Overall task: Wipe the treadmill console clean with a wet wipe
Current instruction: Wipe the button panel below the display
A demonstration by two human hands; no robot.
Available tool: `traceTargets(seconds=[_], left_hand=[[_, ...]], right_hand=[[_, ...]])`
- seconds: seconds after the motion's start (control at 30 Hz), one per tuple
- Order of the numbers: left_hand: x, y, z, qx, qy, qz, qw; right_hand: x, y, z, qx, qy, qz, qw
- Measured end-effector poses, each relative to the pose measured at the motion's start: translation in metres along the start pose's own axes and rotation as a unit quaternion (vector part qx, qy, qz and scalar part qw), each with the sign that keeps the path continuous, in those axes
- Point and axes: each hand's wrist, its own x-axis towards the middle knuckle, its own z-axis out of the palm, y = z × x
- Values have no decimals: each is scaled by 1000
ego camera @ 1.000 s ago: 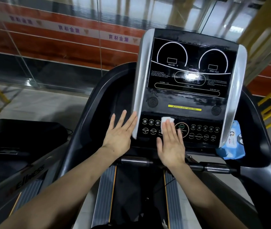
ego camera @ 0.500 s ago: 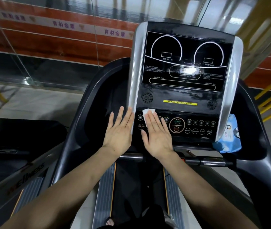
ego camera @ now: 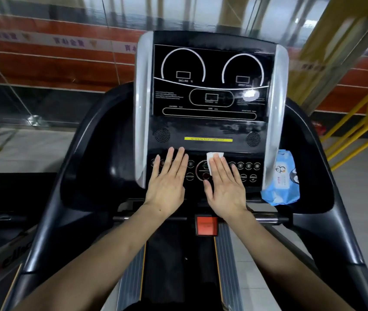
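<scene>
The black treadmill console (ego camera: 210, 122) with silver side trims stands upright in front of me. My right hand (ego camera: 225, 187) lies flat on its button row, pressing a white wet wipe (ego camera: 212, 157) against the panel; the wipe shows past my fingertips beside the round centre button. My left hand (ego camera: 167, 182) rests flat with fingers spread on the left buttons, holding nothing.
A blue pack of wet wipes (ego camera: 282, 180) sits in the right side tray. A red safety key block (ego camera: 206, 225) hangs below the console on the crossbar. Black handrails curve along both sides. Yellow railings (ego camera: 358, 117) stand at the right, a glass wall behind.
My right hand has slid the wipe rightwards along the button row, past the centre button. My left hand has moved from the silver trim onto the left buttons.
</scene>
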Motion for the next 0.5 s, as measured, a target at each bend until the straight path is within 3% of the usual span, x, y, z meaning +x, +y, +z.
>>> traceTargets(seconds=[0.5], left_hand=[[50, 119, 14, 14, -26, 1, 1000]], right_hand=[[-20, 124, -6, 42, 8, 52, 998]])
